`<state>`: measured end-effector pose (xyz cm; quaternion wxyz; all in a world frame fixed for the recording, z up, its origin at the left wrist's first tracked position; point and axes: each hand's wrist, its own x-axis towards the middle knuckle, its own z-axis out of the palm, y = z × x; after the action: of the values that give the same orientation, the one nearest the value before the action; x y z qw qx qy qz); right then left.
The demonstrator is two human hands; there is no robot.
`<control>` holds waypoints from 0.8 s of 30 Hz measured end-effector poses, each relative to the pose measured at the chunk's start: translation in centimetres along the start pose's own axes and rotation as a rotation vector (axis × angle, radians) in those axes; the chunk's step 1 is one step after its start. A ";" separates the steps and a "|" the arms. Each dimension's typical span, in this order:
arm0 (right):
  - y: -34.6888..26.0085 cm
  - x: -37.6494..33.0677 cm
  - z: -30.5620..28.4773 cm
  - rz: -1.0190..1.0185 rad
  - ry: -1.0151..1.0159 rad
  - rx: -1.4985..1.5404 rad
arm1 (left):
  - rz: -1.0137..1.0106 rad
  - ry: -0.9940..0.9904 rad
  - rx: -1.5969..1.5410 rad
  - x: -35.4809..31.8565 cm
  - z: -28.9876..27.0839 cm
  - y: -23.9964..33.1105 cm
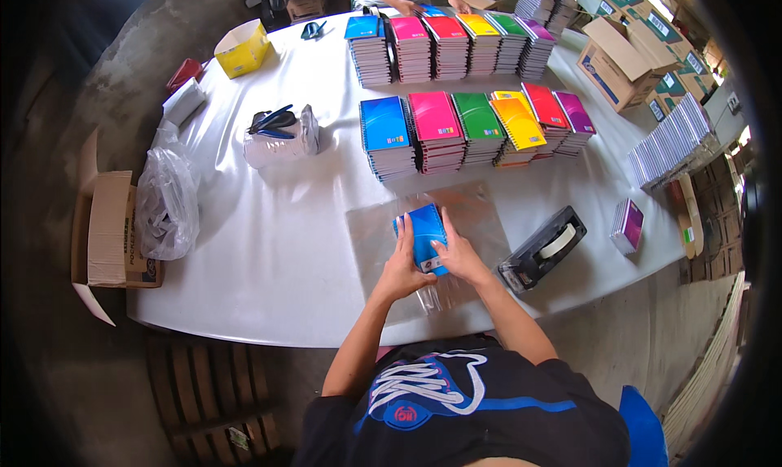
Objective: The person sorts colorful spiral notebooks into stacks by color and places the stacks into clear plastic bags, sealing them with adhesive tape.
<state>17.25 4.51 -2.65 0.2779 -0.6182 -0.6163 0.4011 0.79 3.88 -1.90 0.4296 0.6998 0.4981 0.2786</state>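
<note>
Holding a small blue notebook [423, 232] over the clear plastic sheet [371, 243], kinda near the 6 o'clock edge of the white table [252, 300]. Gripping from both sides tbh: cupping the 9 o'clock edge with a half-curled left hand [401, 269], the 3 o'clock edge with the right hand [460, 257], resting that thumb on the cover, opening only about notebook-wide. Best handling imo: pressing evenly, squaring edges, not rucking the film. Pointing roughly 11:30, running its long axis down to 5:30. Going outward: spotting a black tape dispenser [525, 265] around 3, notebook stacks [436, 129] from 11 to 2.
</note>
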 end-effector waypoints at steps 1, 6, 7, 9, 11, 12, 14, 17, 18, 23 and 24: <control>-0.1 -0.1 0.4 -0.039 -0.013 -0.012 | 0.035 -0.011 0.003 0.1 -0.1 0.0; -0.5 0.0 1.0 0.158 -0.051 0.074 | -0.088 -0.223 0.011 1.1 -1.2 2.8; -0.6 0.0 1.2 0.166 -0.044 0.073 | -0.158 -0.302 -0.035 1.3 -1.6 3.6; -0.1 -0.2 1.6 0.121 -0.030 -0.005 | -0.131 -0.342 -0.141 1.3 -1.8 3.0; 0.0 -0.2 2.0 0.103 -0.024 -0.027 | 0.006 -0.289 -0.176 1.6 -1.8 1.4; -0.4 -0.3 1.8 0.119 -0.026 -0.015 | 0.127 -0.222 -0.166 1.8 -1.7 0.7; -0.6 -0.5 2.3 0.112 -0.020 -0.010 | 0.104 -0.233 -0.279 1.2 -1.8 -0.8; -0.2 -0.7 2.4 0.101 0.015 0.007 | -0.064 -0.186 -0.494 0.0 -3.4 2.2; -0.8 -0.7 2.6 0.118 0.001 0.042 | 0.021 -0.108 -0.174 -0.7 -3.7 1.5; -1.1 -0.6 4.3 0.081 -0.044 0.253 | 0.088 -0.034 0.481 -1.7 -4.8 -0.9; -0.3 -1.0 4.1 0.087 0.047 0.129 | 0.018 -0.070 0.511 -1.7 -5.4 -0.1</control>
<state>13.73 2.92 -4.44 0.3137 -0.6345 -0.5551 0.4369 -4.27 4.04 0.61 0.2531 0.7993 0.5310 0.1232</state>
